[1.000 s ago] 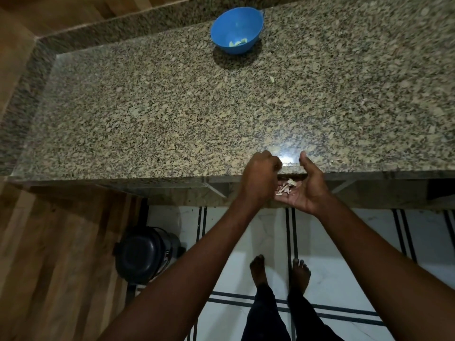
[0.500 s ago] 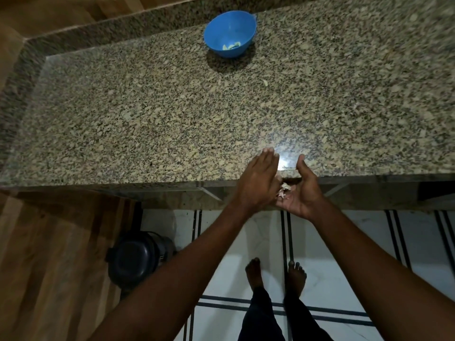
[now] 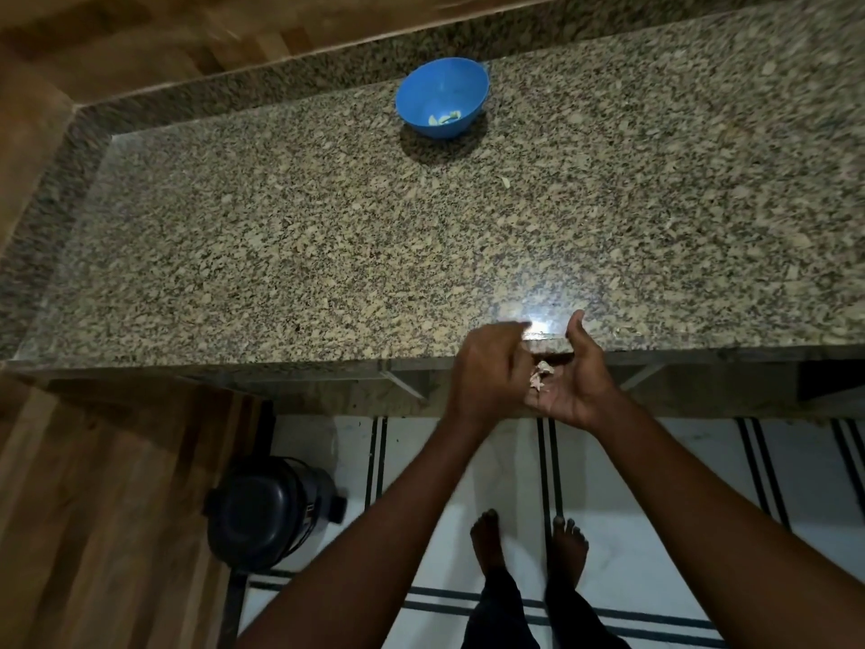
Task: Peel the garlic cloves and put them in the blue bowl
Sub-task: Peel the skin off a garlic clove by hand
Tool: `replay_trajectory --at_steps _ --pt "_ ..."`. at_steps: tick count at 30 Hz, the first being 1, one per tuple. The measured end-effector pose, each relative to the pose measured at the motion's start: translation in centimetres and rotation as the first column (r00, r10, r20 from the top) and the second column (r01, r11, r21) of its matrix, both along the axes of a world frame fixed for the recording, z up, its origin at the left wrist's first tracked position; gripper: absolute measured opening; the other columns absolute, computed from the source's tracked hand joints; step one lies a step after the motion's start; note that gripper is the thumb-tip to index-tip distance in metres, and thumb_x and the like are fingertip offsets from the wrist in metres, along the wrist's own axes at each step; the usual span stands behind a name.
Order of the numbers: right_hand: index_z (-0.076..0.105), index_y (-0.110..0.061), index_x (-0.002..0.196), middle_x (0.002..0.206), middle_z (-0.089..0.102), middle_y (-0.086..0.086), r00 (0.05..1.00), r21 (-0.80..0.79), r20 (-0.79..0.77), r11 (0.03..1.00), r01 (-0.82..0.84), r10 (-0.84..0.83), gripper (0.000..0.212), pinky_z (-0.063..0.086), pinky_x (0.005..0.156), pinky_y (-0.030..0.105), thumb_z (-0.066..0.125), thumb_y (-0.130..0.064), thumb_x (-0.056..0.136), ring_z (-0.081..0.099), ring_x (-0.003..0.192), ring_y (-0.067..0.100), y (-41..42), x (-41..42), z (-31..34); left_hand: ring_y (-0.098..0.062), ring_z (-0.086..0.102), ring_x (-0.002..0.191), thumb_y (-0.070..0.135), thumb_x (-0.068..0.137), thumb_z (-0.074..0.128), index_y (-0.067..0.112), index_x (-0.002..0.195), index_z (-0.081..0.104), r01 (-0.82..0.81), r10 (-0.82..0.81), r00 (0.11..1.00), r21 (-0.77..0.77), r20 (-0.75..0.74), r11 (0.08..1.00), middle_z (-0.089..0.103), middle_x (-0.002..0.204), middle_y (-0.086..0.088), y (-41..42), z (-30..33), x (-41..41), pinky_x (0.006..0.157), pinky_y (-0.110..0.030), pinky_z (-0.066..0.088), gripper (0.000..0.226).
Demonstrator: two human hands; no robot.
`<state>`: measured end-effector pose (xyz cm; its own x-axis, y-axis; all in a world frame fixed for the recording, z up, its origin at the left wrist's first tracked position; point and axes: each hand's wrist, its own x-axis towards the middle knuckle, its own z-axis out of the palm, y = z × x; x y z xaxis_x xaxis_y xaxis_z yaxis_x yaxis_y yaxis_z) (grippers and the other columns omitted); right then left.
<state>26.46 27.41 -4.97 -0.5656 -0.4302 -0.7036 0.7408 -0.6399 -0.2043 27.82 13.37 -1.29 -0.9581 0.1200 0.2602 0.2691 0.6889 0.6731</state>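
We cup our right hand [image 3: 568,388] under the counter [image 3: 327,255] edge to catch garlic skins [image 3: 539,376] our left hand's [image 3: 487,374] curled, empty-looking grip sweeps in, the blue bowl [image 3: 442,97] holding peeled cloves [image 3: 444,118] well beyond.

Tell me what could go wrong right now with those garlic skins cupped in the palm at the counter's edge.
The right hand cups loose garlic skins just past the granite counter edge, so bits could drop to the floor. The left hand, sweeping toward it, might push scraps past the palm. A stray scrap lies nearer the blue bowl and could be missed.
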Motion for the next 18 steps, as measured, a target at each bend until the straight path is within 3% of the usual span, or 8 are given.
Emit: replay_trajectory --at_steps 2,4,7,11,14,16,18 --pt "0.048 0.008 0.136 0.127 0.061 0.032 1.000 -0.021 -0.009 0.999 -0.026 0.026 0.115 0.055 0.086 0.059 0.058 -0.086 0.071 0.064 0.112 0.048 0.0 0.0 -0.1 -0.028 0.063 0.108 0.024 0.094 0.043 0.000 0.126 0.064 -0.035 0.042 0.996 -0.098 0.074 0.995 0.069 0.117 -0.017 -0.8 -0.2 -3.2 0.095 -0.045 0.050 0.045" --pt "0.047 0.008 0.137 0.129 0.060 0.033 0.999 -0.037 -0.014 0.999 -0.033 0.032 0.114 0.054 0.086 0.061 0.057 -0.085 0.072 0.063 0.114 0.049 0.0 -0.1 -0.2 -0.034 0.049 0.134 0.035 0.096 0.031 -0.001 0.140 0.052 0.079 -0.033 0.984 -0.259 0.178 0.963 0.054 0.143 -0.022 -0.9 -1.2 -4.8 0.112 -0.049 0.038 0.060" --pt "0.050 0.003 0.135 0.128 0.064 0.023 1.000 -0.023 0.013 1.000 -0.003 0.003 0.106 0.055 0.090 0.055 0.057 -0.083 0.074 0.067 0.111 0.040 0.0 -0.2 -0.3 -0.034 0.028 0.149 0.037 0.096 0.024 -0.002 0.150 0.040 0.216 -0.142 0.962 -0.333 0.231 0.918 0.035 0.157 -0.023 0.0 -2.7 -2.0 0.125 -0.041 0.015 0.068" --pt "0.058 0.001 0.126 0.115 0.070 0.016 1.000 0.005 0.025 1.000 -0.005 0.004 0.100 0.053 0.095 0.045 0.059 -0.083 0.072 0.070 0.100 0.031 0.2 -0.3 -0.7 -0.031 0.037 0.145 0.024 0.094 0.039 -0.002 0.144 0.049 0.278 -0.257 0.959 -0.223 0.119 0.934 0.045 0.152 -0.020 -0.2 -3.1 2.2 0.125 -0.035 0.016 0.057" --pt "0.063 0.001 0.102 0.087 0.071 0.013 0.998 0.005 0.009 0.998 -0.055 0.055 0.092 0.058 0.076 0.038 0.056 -0.086 0.071 0.072 0.076 0.027 0.3 -0.2 -0.7 -0.028 0.047 0.138 0.018 0.092 0.046 0.000 0.134 0.061 0.294 -0.284 0.955 -0.152 0.082 0.944 0.057 0.142 -0.018 -0.6 -2.2 3.8 0.122 -0.030 0.024 0.048" --pt "0.064 0.004 0.102 0.088 0.071 0.017 0.996 0.034 -0.039 0.996 -0.081 0.082 0.095 0.058 0.077 0.042 0.051 -0.086 0.076 0.072 0.078 0.031 0.3 -0.1 -0.7 -0.019 0.061 0.123 0.014 0.089 0.050 0.004 0.123 0.070 0.141 -0.141 0.986 0.005 0.089 0.990 0.069 0.127 -0.011 -0.6 -0.7 4.7 0.110 -0.031 0.043 0.041" --pt "0.063 0.012 0.111 0.104 0.070 0.028 0.987 0.071 -0.099 0.990 -0.123 0.130 0.105 0.057 0.087 0.051 0.042 -0.086 0.080 0.071 0.095 0.039 0.3 -0.1 -0.8 0.001 0.067 0.097 0.008 0.087 0.053 0.009 0.111 0.075 -0.105 0.085 0.990 0.172 0.117 0.980 0.075 0.106 0.001 -0.9 0.9 5.1 0.087 -0.021 0.053 0.032"
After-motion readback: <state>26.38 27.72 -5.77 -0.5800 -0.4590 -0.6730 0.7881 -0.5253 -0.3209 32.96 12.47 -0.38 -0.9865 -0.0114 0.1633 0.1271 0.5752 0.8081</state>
